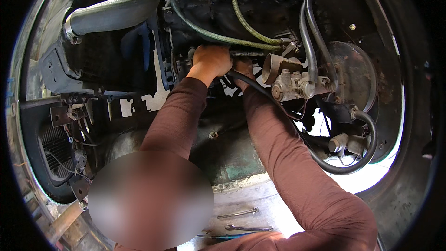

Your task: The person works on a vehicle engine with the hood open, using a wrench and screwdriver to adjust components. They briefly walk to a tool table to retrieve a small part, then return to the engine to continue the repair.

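Note:
Deep in an engine bay, my left hand [212, 60] is closed at the lower side of the dark engine [209, 7], its knuckles up. Whatever its fingers are wrapped round is hidden beneath it. Just right of it, my right hand [243, 70] reaches into the same gap, in shadow and partly behind a black hose [255, 85]; its fingertips do not show. That hose starts beside my left hand and runs down to the right across my right wrist. Two green braided hoses [204, 31] pass just above both hands.
Right of my hands are a metal cylinder with fittings [292, 86] and a round rusty drum [350, 76]. A large grey hose [116, 15] lies upper left. On the pale ledge below rest a wrench [248, 228] and a metal rod [238, 213]. A blurred oval covers the lower left.

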The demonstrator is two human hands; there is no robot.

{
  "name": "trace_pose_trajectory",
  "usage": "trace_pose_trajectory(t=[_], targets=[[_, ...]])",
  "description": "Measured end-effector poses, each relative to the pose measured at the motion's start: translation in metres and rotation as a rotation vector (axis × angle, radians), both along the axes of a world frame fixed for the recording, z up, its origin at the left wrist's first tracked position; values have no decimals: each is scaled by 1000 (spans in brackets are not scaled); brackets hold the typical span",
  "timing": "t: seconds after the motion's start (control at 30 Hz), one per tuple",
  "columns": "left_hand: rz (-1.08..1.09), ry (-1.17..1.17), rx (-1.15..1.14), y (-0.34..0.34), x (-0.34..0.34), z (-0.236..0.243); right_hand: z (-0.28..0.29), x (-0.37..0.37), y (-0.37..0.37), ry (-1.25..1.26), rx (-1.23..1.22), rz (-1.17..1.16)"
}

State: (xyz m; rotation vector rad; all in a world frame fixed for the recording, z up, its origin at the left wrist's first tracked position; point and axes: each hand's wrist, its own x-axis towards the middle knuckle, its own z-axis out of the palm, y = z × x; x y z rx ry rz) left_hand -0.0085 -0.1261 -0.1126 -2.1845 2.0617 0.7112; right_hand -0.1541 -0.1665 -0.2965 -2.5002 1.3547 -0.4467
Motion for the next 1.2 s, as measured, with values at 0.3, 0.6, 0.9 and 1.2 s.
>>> trace_pose_trajectory(t=[0.3, 0.6, 0.9, 1.2], targets=[[382, 154, -116, 10, -15, 6, 73, 5, 22, -162, 332, -67], [648, 59, -116, 2, -33, 6, 20, -8, 6, -110, 20, 126], [478, -3, -284, 20, -21, -13, -14, 30, 16, -1011, 870, -57], [293, 302, -684, 29, -31, -16, 4, 8, 1, -1073, 966, -173]])
